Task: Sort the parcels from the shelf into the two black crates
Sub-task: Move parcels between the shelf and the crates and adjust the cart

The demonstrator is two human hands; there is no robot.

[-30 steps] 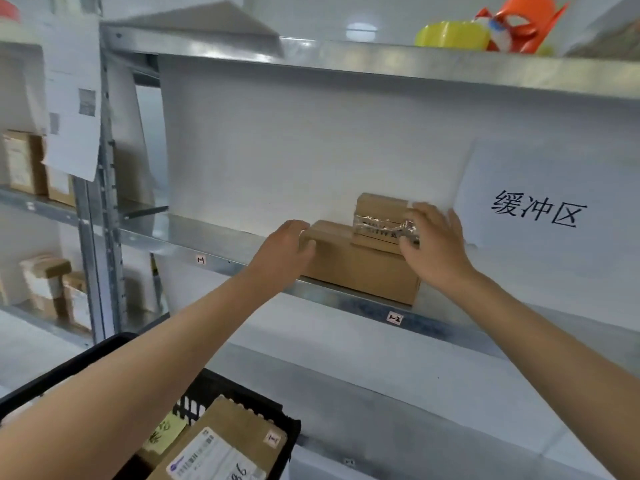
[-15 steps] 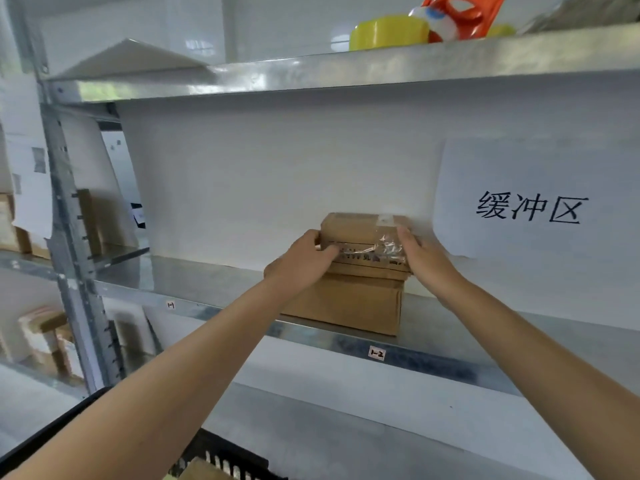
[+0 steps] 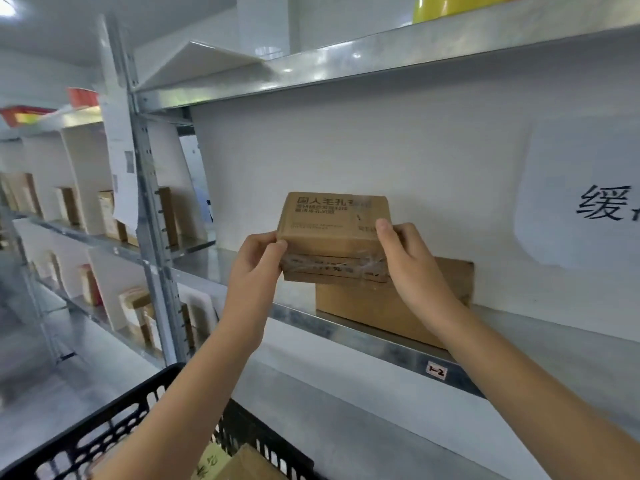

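A: Where is the parcel [image 3: 334,230]?

B: Up in the air over the front edge of the shelf [image 3: 346,329], held by both hands. It is brown card with dark print on top and clear tape round its near side.

A: How do the hands hold it?

B: The left hand [image 3: 258,268] grips the left end, thumb on the top corner and fingers curled beneath. The right hand [image 3: 412,268] grips the right end the same way, thumb on top.

A: Anything else on that shelf?

B: 1 bigger box [image 3: 391,306], lying flat at the front edge, just behind and below the parcel. Whether the 2 touch, I cannot tell. A small tag [image 3: 436,371] reading 1-2 sits on the shelf's front lip, and a white sign [image 3: 588,195] hangs on the back wall to the right.

A: And the crate [image 3: 114,431]?

B: Black, with lattice walls, at the bottom left below the shelf. Brown card [image 3: 249,462] shows inside near its far wall, with a yellowish piece [image 3: 211,460] beside it. The left arm hides the rest, so no count.

A: Other containers?

B: A yellow tub [image 3: 450,6] on the top shelf; its inside is out of sight.
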